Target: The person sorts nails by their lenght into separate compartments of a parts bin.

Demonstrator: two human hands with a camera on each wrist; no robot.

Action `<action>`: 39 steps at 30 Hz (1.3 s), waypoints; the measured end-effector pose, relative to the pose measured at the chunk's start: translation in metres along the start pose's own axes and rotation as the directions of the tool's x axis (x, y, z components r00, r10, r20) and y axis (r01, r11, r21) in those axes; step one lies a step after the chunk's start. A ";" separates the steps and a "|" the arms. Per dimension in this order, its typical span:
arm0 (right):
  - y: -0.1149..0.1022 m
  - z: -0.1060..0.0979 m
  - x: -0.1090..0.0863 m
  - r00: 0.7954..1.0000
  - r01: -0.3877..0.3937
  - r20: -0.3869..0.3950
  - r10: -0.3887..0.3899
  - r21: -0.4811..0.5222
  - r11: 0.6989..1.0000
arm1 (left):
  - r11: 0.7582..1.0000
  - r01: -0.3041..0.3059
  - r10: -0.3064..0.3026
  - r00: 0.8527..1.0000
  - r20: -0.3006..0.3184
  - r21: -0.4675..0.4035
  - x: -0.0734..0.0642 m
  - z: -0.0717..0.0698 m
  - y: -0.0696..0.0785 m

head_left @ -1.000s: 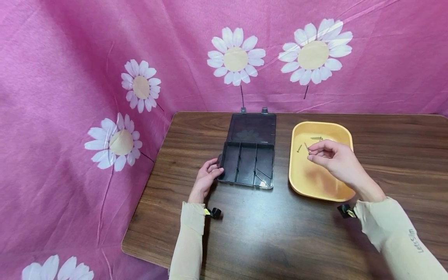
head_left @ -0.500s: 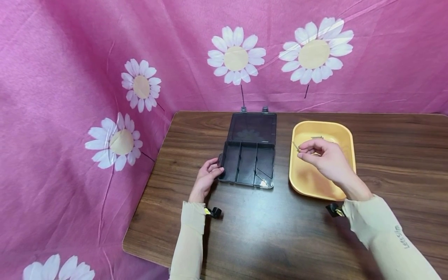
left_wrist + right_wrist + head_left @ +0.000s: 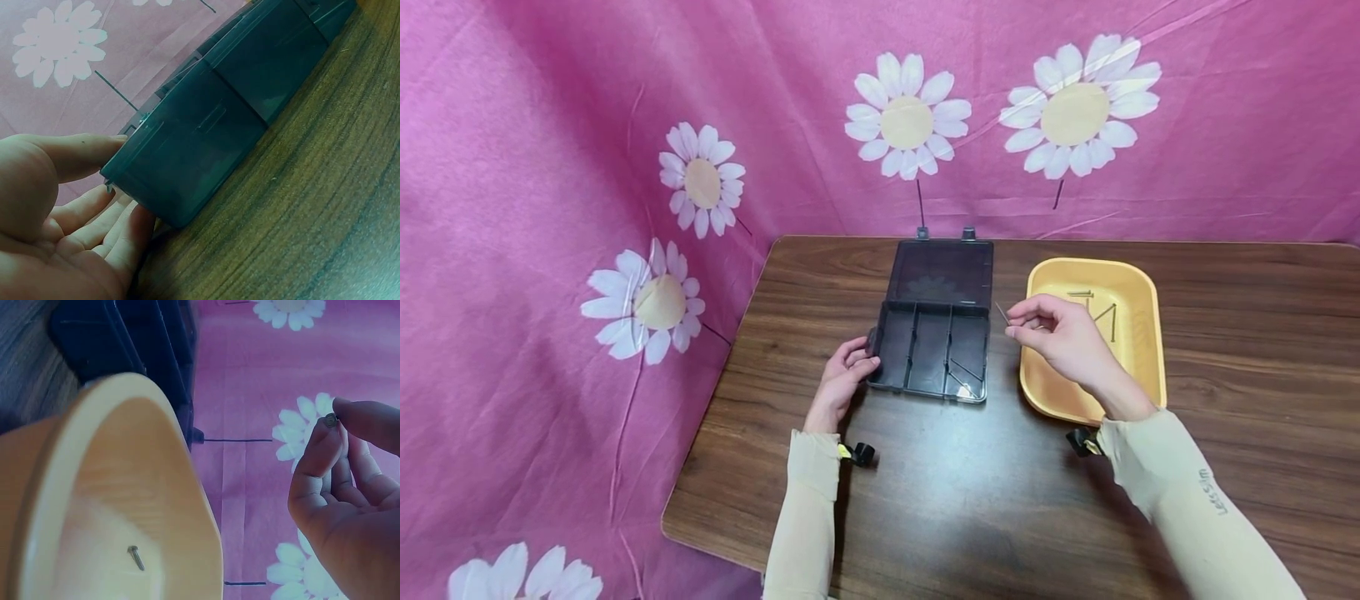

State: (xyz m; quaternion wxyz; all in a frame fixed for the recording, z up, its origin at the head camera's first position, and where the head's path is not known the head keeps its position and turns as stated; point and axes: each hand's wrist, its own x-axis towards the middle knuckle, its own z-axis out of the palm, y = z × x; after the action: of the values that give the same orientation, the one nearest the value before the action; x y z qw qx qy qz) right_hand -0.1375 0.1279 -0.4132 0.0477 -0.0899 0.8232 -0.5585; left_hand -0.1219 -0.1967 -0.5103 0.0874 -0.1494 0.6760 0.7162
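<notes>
My left hand point(image 3: 838, 383) holds the left side of a dark see-through plastic compartment box point(image 3: 892, 346), thumb at the rim and fingers against the outer wall in the left wrist view. The box has three long compartments; thin screws point(image 3: 966, 369) lie in the right one. Between thumb and fingertips my right hand point(image 3: 1067, 342) pinches a screw point(image 3: 1002, 314), just past the left rim of a yellow tray point(image 3: 1090, 260). Its round head point(image 3: 331, 419) shows in the right wrist view. Several more screws point(image 3: 1113, 325) lie in the tray, partly hidden by the hand.
Behind the box its lid point(image 3: 940, 271) is folded back flat, near the far edge of the wooden table point(image 3: 955, 517). A pink flowered cloth point(image 3: 790, 108) hangs behind and to the left. A strip of table separates box and tray.
My right hand has moved left with the screw, from over the tray to its left rim, uncovering more screws in the tray. The left hand stays on the box.
</notes>
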 end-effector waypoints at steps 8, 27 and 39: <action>0.000 0.010 0.004 0.999 0.008 0.046 -0.008 0.003 1.000 | 1.000 0.022 -0.022 0.999 0.024 -0.004 0.001 -0.002 0.001; 0.012 0.035 0.018 0.996 0.007 0.086 -0.001 -0.060 0.998 | 1.000 0.017 -0.017 1.000 0.011 -0.003 0.003 -0.002 -0.001; 0.020 0.043 0.024 0.994 0.027 0.113 -0.007 -0.175 0.984 | 1.000 0.006 -0.006 1.000 0.006 -0.010 0.003 -0.002 -0.001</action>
State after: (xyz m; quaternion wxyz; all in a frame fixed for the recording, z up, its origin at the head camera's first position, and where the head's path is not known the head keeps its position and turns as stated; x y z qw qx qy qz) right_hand -0.1557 0.0914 -0.4474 0.0808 -0.1319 0.8647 -0.4779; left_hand -0.1247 -0.1991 -0.5124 0.0908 -0.1497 0.6717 0.7199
